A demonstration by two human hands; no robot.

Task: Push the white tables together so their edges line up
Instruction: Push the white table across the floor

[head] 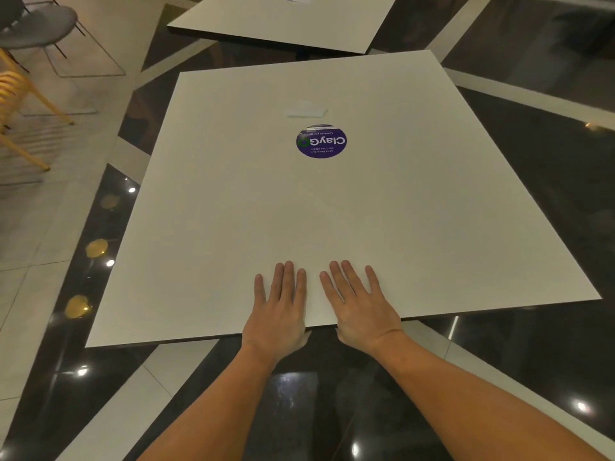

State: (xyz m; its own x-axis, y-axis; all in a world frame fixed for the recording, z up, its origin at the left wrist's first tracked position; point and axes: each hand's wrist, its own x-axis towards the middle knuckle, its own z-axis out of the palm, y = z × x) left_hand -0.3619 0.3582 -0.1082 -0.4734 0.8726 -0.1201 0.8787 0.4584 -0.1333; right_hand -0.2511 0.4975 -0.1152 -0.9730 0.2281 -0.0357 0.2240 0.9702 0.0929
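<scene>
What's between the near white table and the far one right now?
A wedge of dark floor, wide at left and closing toward the right, in the head view. The near table and far table are not aligned yet.

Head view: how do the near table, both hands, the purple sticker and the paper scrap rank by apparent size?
1. near table
2. left hand and right hand, alike
3. purple sticker
4. paper scrap
Sticker and scrap lie farther away, so ranking them below the hands is unsure.
</scene>
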